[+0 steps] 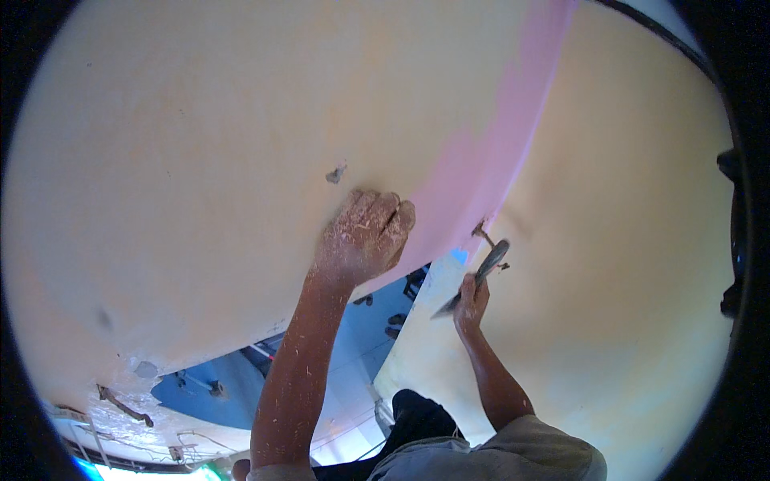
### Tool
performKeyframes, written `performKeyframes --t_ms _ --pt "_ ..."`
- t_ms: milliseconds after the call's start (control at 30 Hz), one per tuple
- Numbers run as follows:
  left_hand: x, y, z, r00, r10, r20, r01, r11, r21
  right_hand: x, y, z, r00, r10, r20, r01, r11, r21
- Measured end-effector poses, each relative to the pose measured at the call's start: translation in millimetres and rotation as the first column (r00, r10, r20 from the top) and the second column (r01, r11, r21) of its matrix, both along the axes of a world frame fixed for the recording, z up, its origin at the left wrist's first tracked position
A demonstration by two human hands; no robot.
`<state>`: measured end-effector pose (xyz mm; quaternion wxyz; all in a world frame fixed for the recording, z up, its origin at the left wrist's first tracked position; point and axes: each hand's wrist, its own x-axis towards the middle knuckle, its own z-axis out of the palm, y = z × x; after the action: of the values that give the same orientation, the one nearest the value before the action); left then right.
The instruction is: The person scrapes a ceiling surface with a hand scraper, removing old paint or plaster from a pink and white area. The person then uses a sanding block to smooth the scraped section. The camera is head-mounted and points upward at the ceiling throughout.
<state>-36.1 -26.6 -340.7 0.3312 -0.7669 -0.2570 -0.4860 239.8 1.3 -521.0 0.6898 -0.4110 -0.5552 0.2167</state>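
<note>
My left hand [367, 237], speckled with pale dust and flakes, is a closed fist against the cream painted wall [240, 150]. Whether anything is inside the fist cannot be told. Just above it is a small grey chipped patch [335, 174] in the paint. My right hand [472, 300] grips a flat, dark hand tool [492, 261], possibly a scraper or trowel, its pale pointed end sticking out below the hand. Near the tool's upper end a rusty metal bracket or hook [481, 231] juts from the edge of the pink painted band [475, 174].
Another rusty metal bar [125, 406] sticks out from the wall at lower left, beside a rough whitish area. Below lies a blue floor [361, 337] with pairs of footwear [394, 324]. A ladder-like frame [84, 427] stands at far lower left. A second cream wall [613, 240] rises on the right.
</note>
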Motion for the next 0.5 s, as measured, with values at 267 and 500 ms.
performKeyframes --t_ms 267,500 --pt "-6 -23 -17 0.997 0.057 -0.052 -0.064 0.988 -0.138 114 -119 -135 0.821 -0.121 0.559 0.416 0.796 -0.440" --pt "-64 -148 -130 0.943 0.321 -0.089 -0.305 0.725 -0.617 133 -148 -161 0.869 -0.209 0.449 0.447 0.722 -0.529"
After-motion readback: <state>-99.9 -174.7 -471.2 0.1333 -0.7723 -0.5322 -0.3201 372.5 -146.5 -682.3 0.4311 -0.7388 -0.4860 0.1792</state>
